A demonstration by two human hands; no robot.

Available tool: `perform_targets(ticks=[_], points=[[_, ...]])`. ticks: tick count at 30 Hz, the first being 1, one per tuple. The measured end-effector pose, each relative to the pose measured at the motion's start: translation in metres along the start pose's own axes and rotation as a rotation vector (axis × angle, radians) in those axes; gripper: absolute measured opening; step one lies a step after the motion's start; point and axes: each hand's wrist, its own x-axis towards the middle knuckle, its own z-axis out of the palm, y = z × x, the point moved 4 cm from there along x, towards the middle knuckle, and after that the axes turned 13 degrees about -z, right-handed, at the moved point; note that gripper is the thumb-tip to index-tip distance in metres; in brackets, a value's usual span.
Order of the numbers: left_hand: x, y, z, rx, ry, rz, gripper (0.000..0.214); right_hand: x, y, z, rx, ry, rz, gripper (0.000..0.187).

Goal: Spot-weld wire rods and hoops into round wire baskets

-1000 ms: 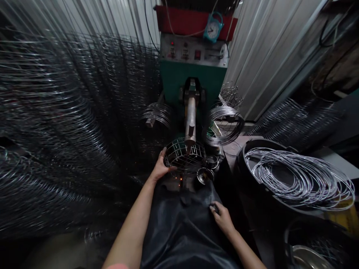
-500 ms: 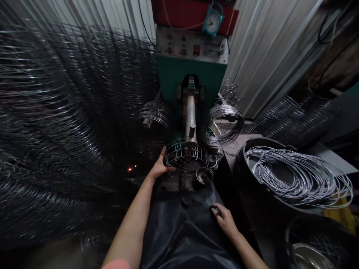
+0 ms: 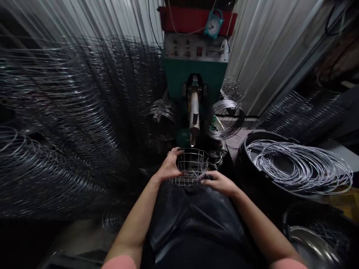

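A round wire basket (image 3: 193, 152) is held tilted below the metal arm (image 3: 194, 112) of a green machine. My left hand (image 3: 170, 165) is closed on the basket's left side, fingers over the top rim and thumb low inside. My right hand (image 3: 217, 182) is at the basket's near right edge, its fingers pinched around short, thin wire pieces, partly hidden by the fingers. The arm's tip hangs just beyond the basket's far rim, apart from it. A black apron (image 3: 193, 224) covers my lap just below the basket.
Tall stacks of wire rings (image 3: 92, 112) fill the left side. Wire coils (image 3: 227, 116) hang on both sides of the machine (image 3: 182, 71). At right, a black tub (image 3: 246, 168) holds loose wire hoops (image 3: 297, 168); below it is a metal bowl (image 3: 311, 243). A blue clock (image 3: 213, 25) hangs above.
My right hand has risen from the apron to the basket with the wire pieces. My left hand has drawn the basket back from under the arm's tip and tilted it. The sparks at left are gone.
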Motion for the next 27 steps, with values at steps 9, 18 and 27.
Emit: perform_targets(ticks=[9, 18, 27], points=[[0.004, 0.029, 0.007, 0.164, 0.042, 0.004, 0.089, 0.049, 0.010, -0.006, -0.650, 0.169, -0.212, 0.012], [0.009, 0.017, 0.013, 0.121, 0.017, -0.045, 0.093, 0.047, 0.028, -0.007, -0.606, 0.113, -0.318, 0.020], [0.011, 0.013, 0.020, 0.126, -0.009, -0.041, 0.092, 0.048, 0.038, -0.009, -0.590, 0.022, -0.239, 0.022]])
